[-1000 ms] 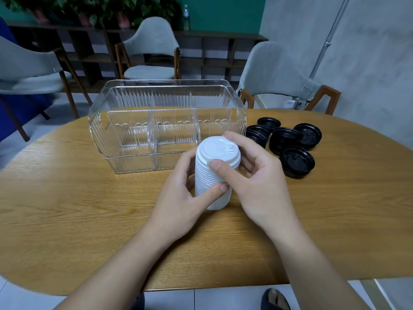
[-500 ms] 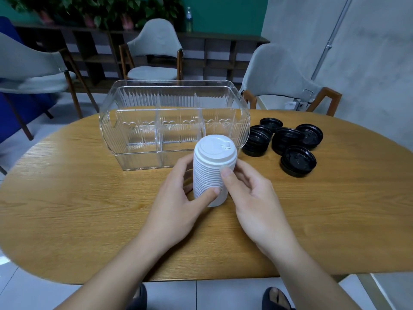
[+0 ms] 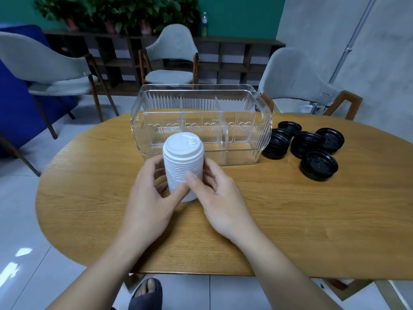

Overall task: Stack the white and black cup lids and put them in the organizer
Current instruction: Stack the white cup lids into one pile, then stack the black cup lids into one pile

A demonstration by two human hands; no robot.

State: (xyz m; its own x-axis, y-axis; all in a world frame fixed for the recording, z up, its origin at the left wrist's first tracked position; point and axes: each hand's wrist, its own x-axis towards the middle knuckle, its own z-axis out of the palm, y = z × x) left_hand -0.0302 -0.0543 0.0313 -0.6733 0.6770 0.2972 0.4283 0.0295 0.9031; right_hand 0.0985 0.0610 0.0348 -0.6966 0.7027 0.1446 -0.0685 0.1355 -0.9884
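A tall stack of white cup lids (image 3: 183, 162) stands upright on the wooden table (image 3: 290, 215), just in front of the clear ribbed organizer (image 3: 201, 124). My left hand (image 3: 149, 198) grips the stack's lower left side, thumb across the front. My right hand (image 3: 219, 198) holds the lower right side, thumb pressed on the front. Black cup lids (image 3: 306, 146) lie in low piles to the right of the organizer. The organizer's compartments look empty.
Grey chairs stand beyond the table: one at the far right (image 3: 297, 86), one behind the organizer (image 3: 172, 59), one at the left (image 3: 44, 68). The table's near edge runs just below my forearms. A sandalled foot (image 3: 147, 294) shows beneath.
My right hand slid from the stack's top down to its lower side. The view shifted left, so the organizer and black lids now sit further right.
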